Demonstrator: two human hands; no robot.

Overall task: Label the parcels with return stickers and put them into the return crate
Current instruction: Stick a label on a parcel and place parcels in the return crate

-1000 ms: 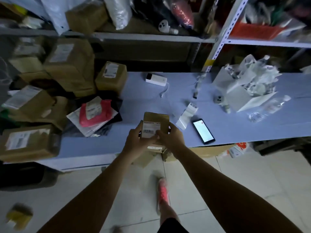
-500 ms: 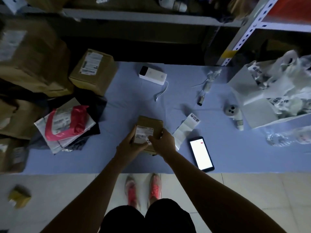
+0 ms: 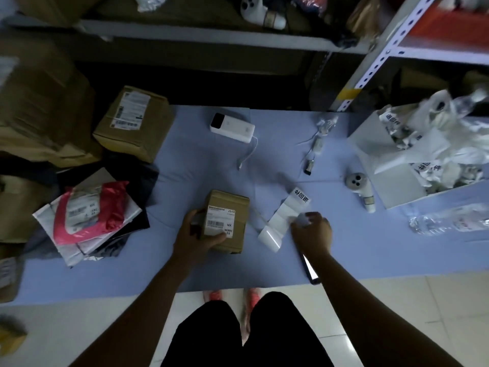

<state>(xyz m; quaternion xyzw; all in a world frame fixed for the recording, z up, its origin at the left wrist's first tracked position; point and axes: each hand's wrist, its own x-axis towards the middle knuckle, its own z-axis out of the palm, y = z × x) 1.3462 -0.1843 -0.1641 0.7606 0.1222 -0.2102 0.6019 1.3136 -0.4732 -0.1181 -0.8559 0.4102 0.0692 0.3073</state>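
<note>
Both hands work: left hand (image 3: 197, 234) grips the box (image 3: 227, 221) at six o'clock of the table (image 3: 211, 165), right hand (image 3: 312, 231) pinches the sticker strip (image 3: 280, 221) at its three o'clock. I should peel slowly, box held firm.

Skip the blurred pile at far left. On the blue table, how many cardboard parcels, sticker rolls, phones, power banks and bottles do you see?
cardboard parcels: 2, held parcel and back-left parcel
sticker roll: 1
phone: 1, partly hidden
power bank: 1
bottle: 1
total: 6
</note>
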